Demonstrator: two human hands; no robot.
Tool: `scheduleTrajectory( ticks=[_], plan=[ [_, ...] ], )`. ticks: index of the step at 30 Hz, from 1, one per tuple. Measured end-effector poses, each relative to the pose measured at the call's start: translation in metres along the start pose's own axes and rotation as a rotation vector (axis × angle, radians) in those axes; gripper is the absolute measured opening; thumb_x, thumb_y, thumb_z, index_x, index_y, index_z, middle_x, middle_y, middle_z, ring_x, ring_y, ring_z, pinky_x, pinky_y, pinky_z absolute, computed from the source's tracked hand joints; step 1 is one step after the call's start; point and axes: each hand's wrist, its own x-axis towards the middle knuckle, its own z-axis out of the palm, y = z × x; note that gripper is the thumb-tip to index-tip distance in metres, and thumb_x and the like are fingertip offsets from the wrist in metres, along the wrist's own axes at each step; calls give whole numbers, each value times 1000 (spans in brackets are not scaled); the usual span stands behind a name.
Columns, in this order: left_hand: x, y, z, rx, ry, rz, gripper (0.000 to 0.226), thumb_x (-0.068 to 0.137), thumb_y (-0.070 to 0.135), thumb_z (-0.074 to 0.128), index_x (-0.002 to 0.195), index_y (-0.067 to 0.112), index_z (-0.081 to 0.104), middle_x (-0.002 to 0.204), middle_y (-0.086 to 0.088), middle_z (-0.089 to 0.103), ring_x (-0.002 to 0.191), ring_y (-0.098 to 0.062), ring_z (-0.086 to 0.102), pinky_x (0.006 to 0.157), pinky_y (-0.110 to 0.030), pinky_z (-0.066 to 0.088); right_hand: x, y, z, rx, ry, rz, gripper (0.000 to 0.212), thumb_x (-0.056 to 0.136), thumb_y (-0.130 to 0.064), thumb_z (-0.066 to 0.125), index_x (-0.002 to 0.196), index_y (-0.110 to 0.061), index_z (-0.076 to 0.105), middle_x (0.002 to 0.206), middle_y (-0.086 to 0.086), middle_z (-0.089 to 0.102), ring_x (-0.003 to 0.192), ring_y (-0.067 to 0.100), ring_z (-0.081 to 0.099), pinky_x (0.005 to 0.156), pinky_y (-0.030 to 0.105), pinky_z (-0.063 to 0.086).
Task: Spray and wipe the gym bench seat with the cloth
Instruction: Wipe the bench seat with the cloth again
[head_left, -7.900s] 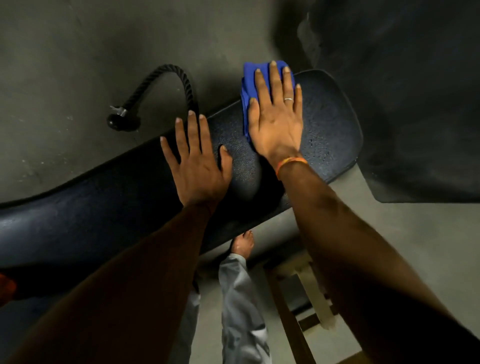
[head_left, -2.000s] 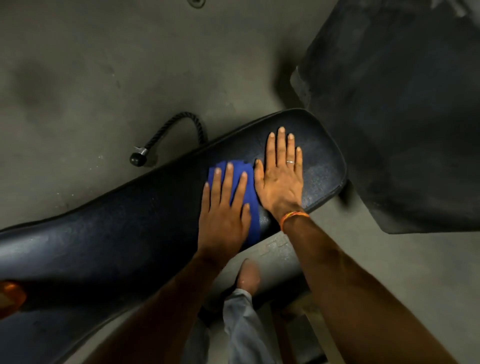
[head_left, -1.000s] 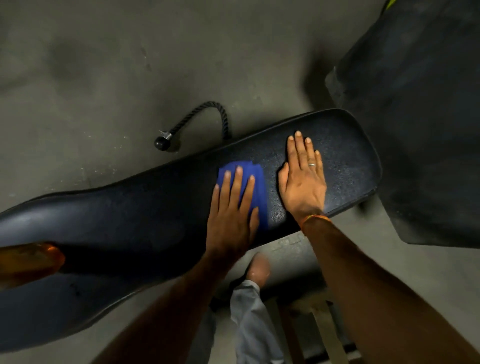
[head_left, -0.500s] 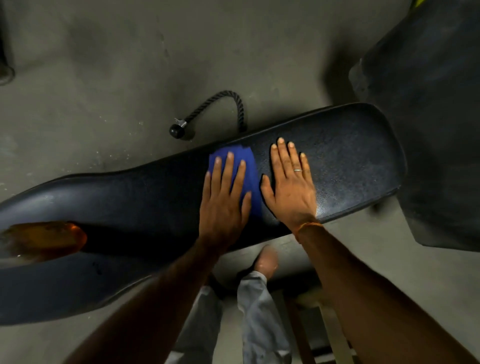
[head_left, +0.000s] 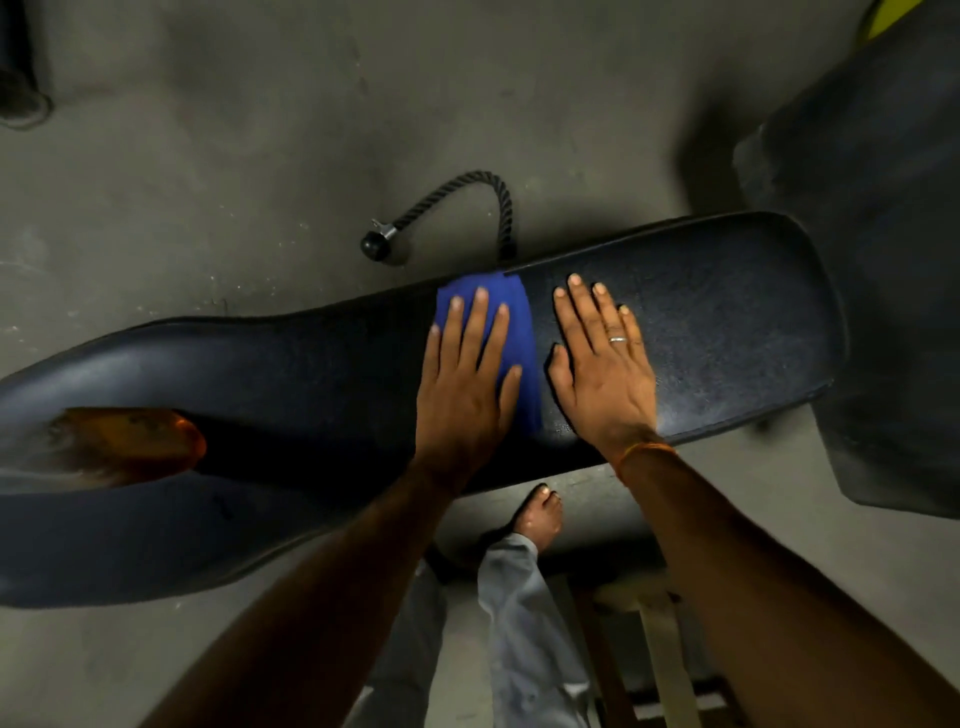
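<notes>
A long black padded bench seat (head_left: 727, 322) runs across the view from left to right. On its middle lies a folded blue cloth (head_left: 521, 343). My left hand (head_left: 465, 384) presses flat on the cloth with the fingers spread, and the cloth's far end reaches the seat's far edge. My right hand (head_left: 605, 374) lies flat and bare on the seat just right of the cloth, holding nothing. It wears a ring, and an orange band is on the wrist. No spray bottle is identifiable.
A blurred orange object (head_left: 130, 441) sits at the seat's left end. A black rope handle (head_left: 457, 197) lies on the concrete floor beyond the seat. A dark mat (head_left: 883, 260) is at the right. My bare foot (head_left: 540, 519) and a wooden frame (head_left: 660, 654) are below.
The cloth went from under my right hand to under my left. Over the last second my left hand pushed it toward the seat's far edge, and my right hand stayed flat beside it.
</notes>
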Motion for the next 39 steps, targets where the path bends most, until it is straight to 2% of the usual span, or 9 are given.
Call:
scheduleTrajectory(
  ticks=[3, 6, 11, 16, 19, 24, 32, 35, 39],
  plan=[
    [-50, -18, 1, 23, -23, 84, 65, 106, 46, 38, 162, 19, 22, 171, -7, 11, 159, -27, 6, 128, -49, 15, 0, -45, 2, 47, -8, 178, 68, 105, -38, 28, 167, -14, 13, 176, 6, 4, 163, 28, 3, 132, 47, 6],
    [-32, -48, -3, 55, -15, 136, 63, 106, 46, 34, 162, 20, 23, 170, -6, 16, 159, -26, 10, 127, -50, 19, -2, -79, 11, 57, 41, 224, 66, 106, -35, 27, 166, -10, 15, 176, 9, 8, 163, 28, 7, 132, 48, 11],
    [22, -72, -12, 3, 43, -147, 62, 107, 45, 28, 163, 20, 18, 172, -4, 11, 159, -26, 6, 128, -48, 14, -5, -77, 20, 33, 87, 157, 66, 106, -36, 30, 166, -9, 17, 175, 10, 12, 163, 26, 10, 132, 46, 9],
    [-80, -65, -10, 14, -8, -76, 64, 105, 43, 37, 162, 18, 23, 171, -7, 11, 159, -29, 7, 127, -51, 17, -6, -79, 18, 84, 31, -104, 67, 103, -35, 37, 165, -11, 25, 175, 8, 16, 162, 24, 12, 133, 41, 8],
    [-83, -88, -15, 45, -24, 10, 65, 103, 44, 41, 162, 21, 25, 171, -5, 14, 158, -27, 9, 127, -49, 17, -8, -81, 16, 88, 35, -88, 66, 104, -35, 37, 164, -12, 26, 175, 7, 17, 162, 23, 13, 133, 42, 11],
    [-6, -133, -30, -23, 22, -190, 64, 107, 47, 27, 164, 19, 15, 172, -4, 8, 159, -25, 3, 129, -47, 13, -7, -81, 20, 100, 84, -79, 64, 104, -33, 37, 164, -16, 27, 174, 3, 19, 162, 21, 15, 133, 41, 12],
    [-121, -130, -24, -26, 12, -89, 63, 104, 41, 34, 161, 15, 26, 170, -10, 14, 158, -30, 11, 126, -52, 21, -9, -84, 18, 132, 144, -86, 62, 102, -28, 39, 162, -13, 33, 172, 6, 27, 160, 24, 22, 131, 45, 19],
    [-85, -151, -31, -26, 61, -35, 61, 105, 40, 36, 160, 15, 30, 169, -10, 21, 157, -31, 16, 125, -50, 22, -8, -84, 21, 125, 164, -94, 62, 102, -27, 40, 162, -13, 34, 171, 6, 28, 160, 25, 24, 131, 46, 20],
    [-30, -167, -33, -34, 62, -150, 63, 108, 47, 29, 163, 17, 19, 171, -6, 11, 159, -26, 6, 128, -47, 15, -9, -85, 24, 104, 166, -91, 62, 102, -27, 39, 162, -13, 33, 172, 5, 27, 160, 23, 23, 131, 44, 18]
  ],
)
